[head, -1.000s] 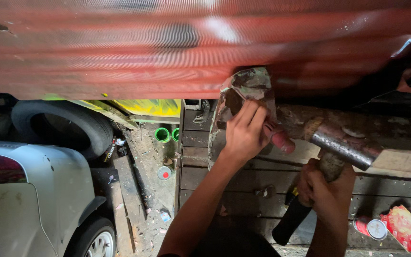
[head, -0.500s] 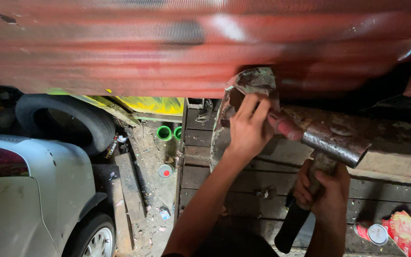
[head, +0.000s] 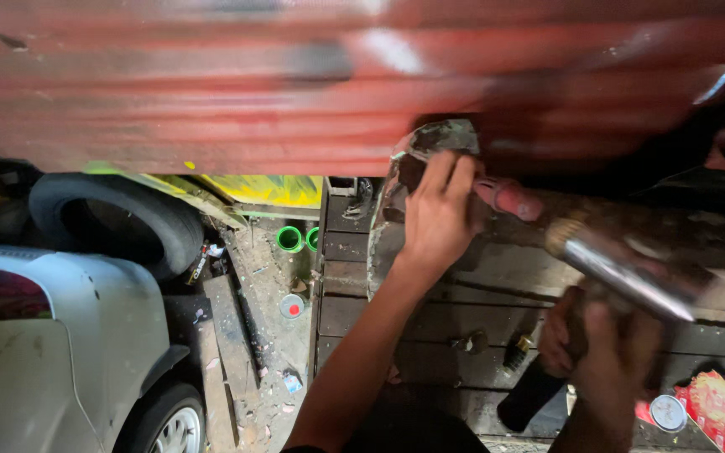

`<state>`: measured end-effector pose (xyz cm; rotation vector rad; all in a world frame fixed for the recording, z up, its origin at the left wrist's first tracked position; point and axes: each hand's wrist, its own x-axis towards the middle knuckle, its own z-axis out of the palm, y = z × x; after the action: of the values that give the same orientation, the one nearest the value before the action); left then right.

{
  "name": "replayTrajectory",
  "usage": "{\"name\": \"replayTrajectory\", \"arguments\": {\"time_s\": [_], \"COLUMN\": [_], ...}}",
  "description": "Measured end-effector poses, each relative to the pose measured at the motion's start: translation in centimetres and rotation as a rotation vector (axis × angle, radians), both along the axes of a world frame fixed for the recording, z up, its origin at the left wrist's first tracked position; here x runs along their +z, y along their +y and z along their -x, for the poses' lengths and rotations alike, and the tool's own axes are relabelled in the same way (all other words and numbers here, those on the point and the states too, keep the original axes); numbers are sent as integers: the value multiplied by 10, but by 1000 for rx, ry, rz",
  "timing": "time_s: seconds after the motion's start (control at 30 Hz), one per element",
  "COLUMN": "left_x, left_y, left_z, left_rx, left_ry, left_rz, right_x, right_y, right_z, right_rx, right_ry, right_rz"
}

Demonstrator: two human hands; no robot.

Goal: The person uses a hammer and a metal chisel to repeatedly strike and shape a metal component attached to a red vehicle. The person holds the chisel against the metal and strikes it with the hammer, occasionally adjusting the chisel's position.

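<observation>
- The left hand (head: 438, 220) is wrapped round a red-handled chisel (head: 509, 200), pressing it and a bent scrap of metal (head: 430, 143) against the lower edge of the rusty red sheet (head: 211, 92).
- The right hand (head: 602, 348) is clamped on the dark handle of a hammer (head: 623, 273), whose steel head sits just right of the chisel's butt, blurred.
- A square hit on the butt seems best; a glancing one could slip onto the left knuckles.
- Keeping the left fingers low on the shaft looks wise.
- A wooden platform (head: 430, 319) lies below; a tyre (head: 119, 218) and a silver car (head: 52, 352) sit at left.
</observation>
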<state>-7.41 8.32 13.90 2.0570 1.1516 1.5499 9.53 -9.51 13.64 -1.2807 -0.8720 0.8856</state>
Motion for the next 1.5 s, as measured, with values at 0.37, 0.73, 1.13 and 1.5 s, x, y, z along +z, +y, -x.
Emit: {"name": "replayTrajectory", "arguments": {"time_s": [0.37, 0.73, 1.13, 1.5], "left_x": [-9, 2, 6, -3], "left_y": [15, 9, 13, 9], "left_z": [10, 1, 11, 10], "left_rx": [-10, 7, -39, -146], "left_ry": [-130, 47, 123, 133], "left_rz": [-14, -47, -54, -92], "right_x": [36, 56, 36, 86], "right_y": [40, 14, 64, 26], "right_z": [22, 11, 35, 40], "right_rx": [33, 17, -26, -265], "right_ry": [-241, 38, -204, 20], "right_rz": [80, -283, 323, 39]}}
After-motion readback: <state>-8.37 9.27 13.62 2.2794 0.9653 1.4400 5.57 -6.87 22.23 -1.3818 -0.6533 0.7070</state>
